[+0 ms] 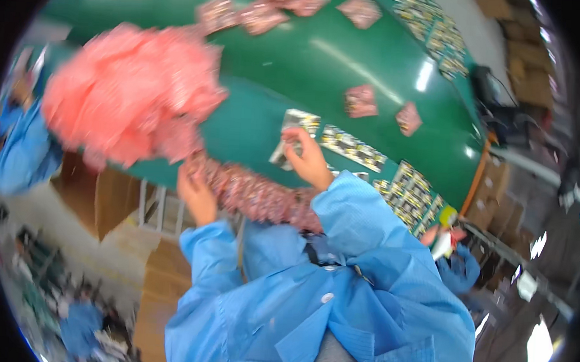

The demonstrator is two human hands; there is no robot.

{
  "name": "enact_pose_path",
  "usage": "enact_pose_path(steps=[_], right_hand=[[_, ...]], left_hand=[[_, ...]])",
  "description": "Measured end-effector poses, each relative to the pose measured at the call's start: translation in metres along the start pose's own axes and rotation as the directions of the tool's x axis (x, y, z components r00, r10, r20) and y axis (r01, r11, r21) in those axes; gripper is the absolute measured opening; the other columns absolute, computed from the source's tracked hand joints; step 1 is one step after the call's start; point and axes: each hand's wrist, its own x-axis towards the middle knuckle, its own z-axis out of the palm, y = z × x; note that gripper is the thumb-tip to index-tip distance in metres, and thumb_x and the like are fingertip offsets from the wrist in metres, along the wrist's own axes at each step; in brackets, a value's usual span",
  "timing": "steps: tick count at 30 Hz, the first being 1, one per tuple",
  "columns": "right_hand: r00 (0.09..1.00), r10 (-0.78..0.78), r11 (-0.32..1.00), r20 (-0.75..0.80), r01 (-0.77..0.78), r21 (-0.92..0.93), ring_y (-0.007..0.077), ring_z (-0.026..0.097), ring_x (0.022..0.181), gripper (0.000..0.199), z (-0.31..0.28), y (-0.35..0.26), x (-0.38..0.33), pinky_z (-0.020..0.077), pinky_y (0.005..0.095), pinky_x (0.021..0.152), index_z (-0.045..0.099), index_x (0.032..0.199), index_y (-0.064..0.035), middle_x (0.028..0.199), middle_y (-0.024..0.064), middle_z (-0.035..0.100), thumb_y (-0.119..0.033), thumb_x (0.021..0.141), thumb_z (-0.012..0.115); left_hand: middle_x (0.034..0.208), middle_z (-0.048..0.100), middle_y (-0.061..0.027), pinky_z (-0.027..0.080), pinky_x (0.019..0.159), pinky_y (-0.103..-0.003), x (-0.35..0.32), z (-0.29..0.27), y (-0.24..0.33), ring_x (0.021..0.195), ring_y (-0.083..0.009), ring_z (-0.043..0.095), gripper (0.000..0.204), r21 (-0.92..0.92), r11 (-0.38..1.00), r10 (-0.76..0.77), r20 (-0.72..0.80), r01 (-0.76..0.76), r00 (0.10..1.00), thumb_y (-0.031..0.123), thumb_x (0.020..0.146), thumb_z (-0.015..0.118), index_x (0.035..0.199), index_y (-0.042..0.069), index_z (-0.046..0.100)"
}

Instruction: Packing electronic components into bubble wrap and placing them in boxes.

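Note:
At the left end of a row of packed pink plastic bags [256, 192], my left hand [199, 194] is closed on the end bag, though blur softens its fingertips. That row stands packed together along the table's near edge, in front of my body. My right hand [309, 161] is over small panels of circuit boards [301, 121], its curled fingers and thumb apart with nothing visible between them. A strip of boards [354, 147] lies just right of it. Close to my left hand rises a big heap of loose pink bags [134, 94].
Several filled pink bags [266, 16] lie across the far side of the green table [257, 64]. More board panels [410, 194] are by my right forearm. Other people's blue sleeves [26, 147] show at left and right. A cardboard box [105, 201] stands below the table edge.

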Motion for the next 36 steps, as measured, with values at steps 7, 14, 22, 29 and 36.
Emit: enact_pose_path(steps=[7,14,22,29,36], right_hand=[[0.532,0.064,0.845,-0.844,-0.479,-0.237,0.0173,0.059,0.086,0.026,-0.294,0.196,-0.078,0.0493,0.0309,0.078,0.057,0.105,-0.0011,0.093,0.0074,0.062,-0.016,0.086,0.068],[0.186,0.682,0.518,-0.707,-0.806,0.287,0.0245,0.062,0.092,0.067,-0.381,0.254,-0.046,0.0498,0.0356,0.081,0.061,0.11,0.0068,0.107,0.017,0.065,-0.043,0.07,0.08],[0.319,0.868,0.479,-0.381,-0.74,0.472,0.0234,0.059,0.098,0.069,-0.347,0.2,-0.001,0.0454,0.0379,0.09,0.061,0.115,-0.0057,0.112,0.0083,0.062,-0.052,0.066,0.075],[0.471,0.869,0.375,-0.149,-0.433,0.82,0.0258,0.049,0.114,0.058,-0.214,0.091,0.041,0.0368,0.0438,0.1,0.056,0.13,-0.0192,0.137,0.0069,0.052,-0.052,0.082,0.063],[-0.049,0.88,0.368,-0.472,-0.557,0.744,0.0219,0.059,0.098,0.055,-0.21,0.173,0.091,0.0493,0.038,0.083,0.057,0.115,0.0036,0.105,0.0127,0.062,-0.038,0.081,0.068]], left_hand=[[0.135,0.045,-0.0174,0.032,0.107,-0.039,0.009,-0.003,0.011,0.123,-0.0292,0.044,0.053,-0.009,0.999,-0.045,0.137,0.047,0.99,0.03,0.095,0.059,0.134,-0.002,0.044],[0.117,0.047,-0.0097,0.038,0.096,-0.034,0.02,-0.016,-0.017,0.105,-0.0195,0.047,0.042,-0.132,0.955,-0.211,0.323,0.264,0.923,0.018,0.09,0.065,0.121,0.002,0.04],[0.126,0.045,-0.0189,0.039,0.1,-0.042,-0.015,0.023,0.058,0.114,-0.029,0.047,0.042,0.219,0.975,-0.036,0.063,0.021,0.997,0.01,0.094,0.052,0.129,-0.003,0.035],[0.13,0.042,-0.0243,0.04,0.098,-0.04,-0.016,0.033,0.061,0.113,-0.0309,0.048,0.045,-0.036,0.994,-0.104,-0.01,0.103,0.995,0.009,0.094,0.047,0.134,-0.004,0.032],[0.129,0.042,-0.0238,0.038,0.1,-0.041,-0.019,0.043,0.052,0.114,-0.0312,0.047,0.047,0.098,0.995,-0.034,-0.017,0.035,0.999,0.01,0.092,0.048,0.134,-0.005,0.032]])
